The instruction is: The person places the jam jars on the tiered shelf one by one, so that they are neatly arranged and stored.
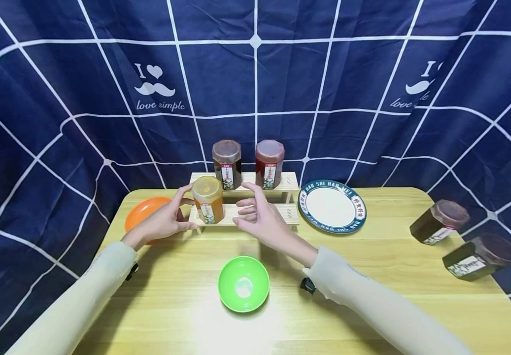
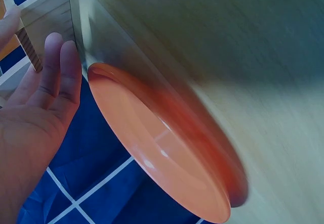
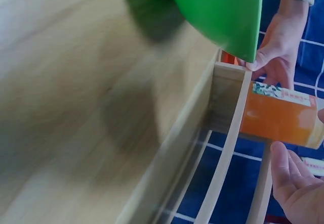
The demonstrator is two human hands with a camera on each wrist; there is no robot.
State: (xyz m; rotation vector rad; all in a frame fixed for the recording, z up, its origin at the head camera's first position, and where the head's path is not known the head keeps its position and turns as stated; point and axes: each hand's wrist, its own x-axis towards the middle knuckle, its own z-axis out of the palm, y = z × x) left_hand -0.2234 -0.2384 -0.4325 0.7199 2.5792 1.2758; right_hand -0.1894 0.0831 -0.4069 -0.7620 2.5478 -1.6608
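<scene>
An orange jar with a yellow lid [image 1: 208, 199] [image 3: 281, 115] stands on the lower step of a small wooden rack [image 1: 259, 215] [image 3: 228, 97] [image 2: 48, 11]. My left hand [image 1: 186, 207] [image 2: 45, 97] is spread just left of the jar, forefinger by the lid and thumb by the base. Its fingers look straight and relaxed, not closed round the jar. My right hand [image 1: 248, 207] [image 3: 293, 183] hovers open on the jar's right, fingers spread and holding nothing. Two dark jars [image 1: 227, 164] [image 1: 269, 163] stand on the upper step.
A green bowl [image 1: 243, 283] [image 3: 217, 11] sits near the table's front, between my forearms. An orange bowl [image 1: 144, 209] [image 2: 162, 148] lies behind my left hand. A white plate with a dark rim [image 1: 331, 206] is right of the rack. Two dark jars [image 1: 439, 222] [image 1: 479, 256] stand at the table's right edge.
</scene>
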